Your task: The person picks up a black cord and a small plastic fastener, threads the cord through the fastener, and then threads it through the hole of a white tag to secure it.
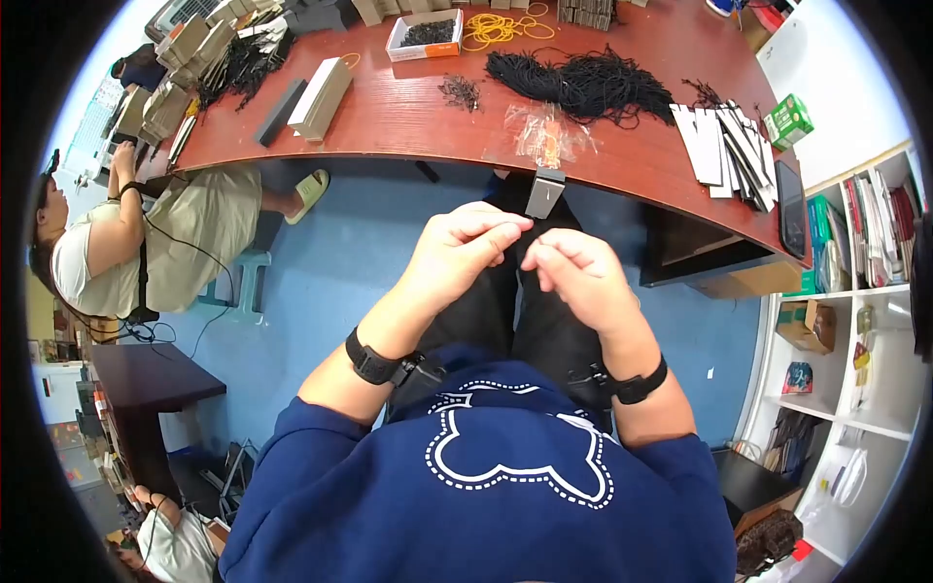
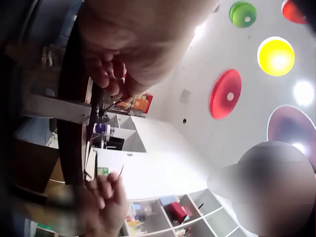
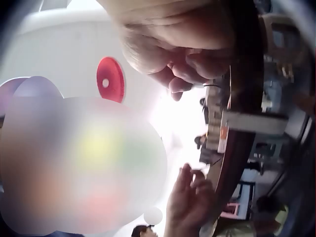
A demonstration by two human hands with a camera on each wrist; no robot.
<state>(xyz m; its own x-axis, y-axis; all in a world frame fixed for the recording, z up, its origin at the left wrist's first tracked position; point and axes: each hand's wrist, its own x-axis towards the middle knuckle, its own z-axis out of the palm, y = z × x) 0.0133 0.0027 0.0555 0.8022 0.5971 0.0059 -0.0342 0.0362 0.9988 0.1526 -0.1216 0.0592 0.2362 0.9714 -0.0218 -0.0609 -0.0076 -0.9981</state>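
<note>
Thumb and fingers of my left hand (image 1: 466, 255) pinch a thin dark cord (image 2: 116, 104), visible in the left wrist view. Close beside it, my right hand (image 1: 583, 277) has curled fingers, and a thin dark strand (image 2: 121, 171) sticks up from its fingertips. The hands are slightly apart above the lap; whether one cord joins them cannot be told. Just beyond the fingers a grey box-like piece (image 1: 545, 193) stands out at the table's front edge. A clear plastic wrapper (image 1: 550, 138) lies behind it.
On the red table (image 1: 408, 117) lie a black cord bundle (image 1: 588, 85), white strips (image 1: 724, 151), a phone (image 1: 791, 208), long boxes (image 1: 321, 99), a tray of small black parts (image 1: 425, 35) and yellow bands (image 1: 505, 29). Another person (image 1: 107, 243) sits at the left.
</note>
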